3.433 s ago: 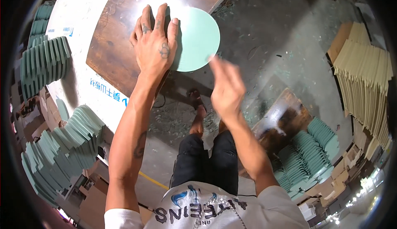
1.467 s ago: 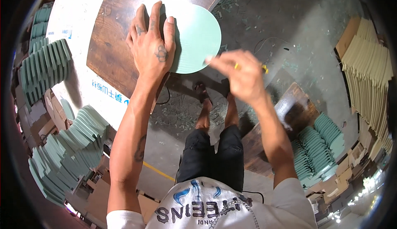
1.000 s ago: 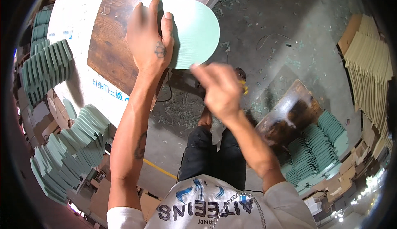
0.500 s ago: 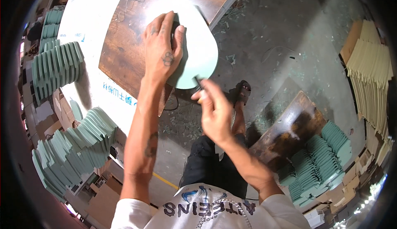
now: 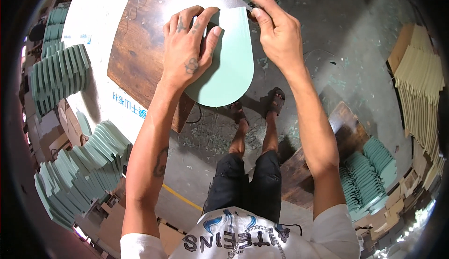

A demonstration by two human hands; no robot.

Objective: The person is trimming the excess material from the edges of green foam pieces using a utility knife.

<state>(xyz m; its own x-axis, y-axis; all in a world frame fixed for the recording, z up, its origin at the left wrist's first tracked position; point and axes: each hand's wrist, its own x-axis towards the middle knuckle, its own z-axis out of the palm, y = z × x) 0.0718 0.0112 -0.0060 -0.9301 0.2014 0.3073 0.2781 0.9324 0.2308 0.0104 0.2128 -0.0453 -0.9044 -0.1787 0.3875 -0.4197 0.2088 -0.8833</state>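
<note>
A pale green panel [image 5: 229,67] with a rounded near end lies on the brown wooden table, jutting past its edge. My left hand [image 5: 191,44] rests on the panel's left part, fingers bent and spread, thumb apart; the hand's shadow darkens the surface beside it. Near the panel's far right corner, my right hand [image 5: 282,30] is closed, pinching a small dark flat tool [image 5: 248,0] between thumb and forefinger. The tool's exact kind cannot be made out, and its lower part is hidden by the fingers.
Stacks of green panels [image 5: 86,158] stand at the left. Further green pieces [image 5: 360,179] lie by a low wooden board [image 5: 301,179] at the right. A tall pale yellow stack [image 5: 418,81] rises at the far right. Scraps litter the grey floor [image 5: 336,39].
My right hand has moved from the panel's rounded near end up to its far right corner with the dark tool. The panel has shifted slightly toward me and right; my left hand has moved slightly right.
</note>
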